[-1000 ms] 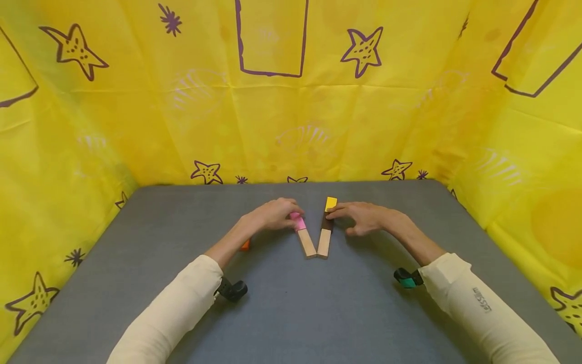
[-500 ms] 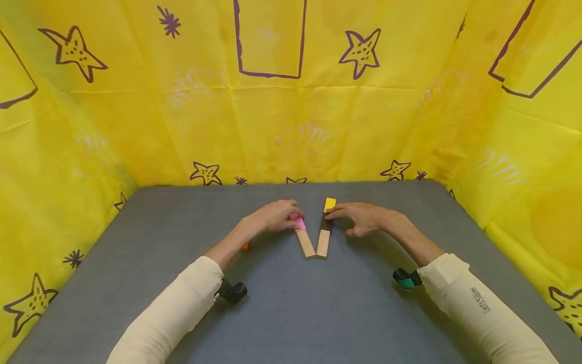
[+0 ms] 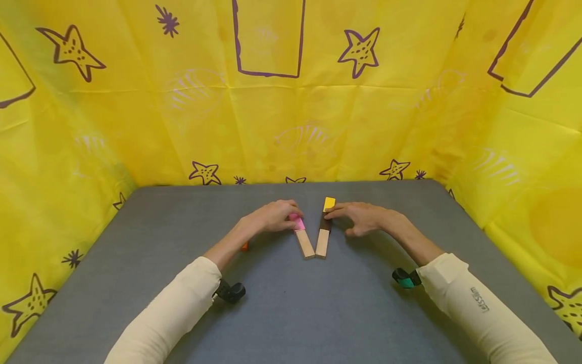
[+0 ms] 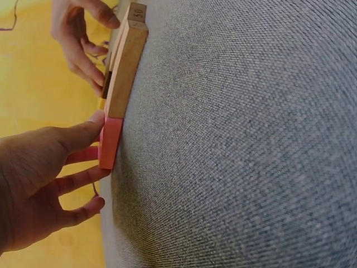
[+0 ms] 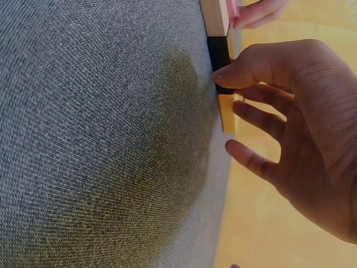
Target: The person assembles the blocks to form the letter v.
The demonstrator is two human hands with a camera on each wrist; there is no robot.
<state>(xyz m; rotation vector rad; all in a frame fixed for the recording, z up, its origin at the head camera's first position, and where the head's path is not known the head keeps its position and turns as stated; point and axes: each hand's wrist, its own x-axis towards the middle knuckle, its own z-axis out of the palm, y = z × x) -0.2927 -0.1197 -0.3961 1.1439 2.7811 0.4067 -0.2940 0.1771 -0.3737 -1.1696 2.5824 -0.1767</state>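
Two lines of wooden blocks form a V on the grey table, their plain wood blocks meeting at the near end. The left line has a plain wood block and a pink block; the right has a plain wood block, a dark brown block and a yellow block. My left hand pinches the pink block between thumb and fingers. My right hand rests its fingertips on the brown block near the yellow one. In the head view, its thumb stands apart from the blocks.
An orange block lies left of the V, partly hidden by my left forearm. Yellow cloth with drawn starfish walls the back and sides of the grey table. Dark wrist straps hang under both forearms.
The hands and blocks keep their places relative to one another. The head view has shifted very slightly.
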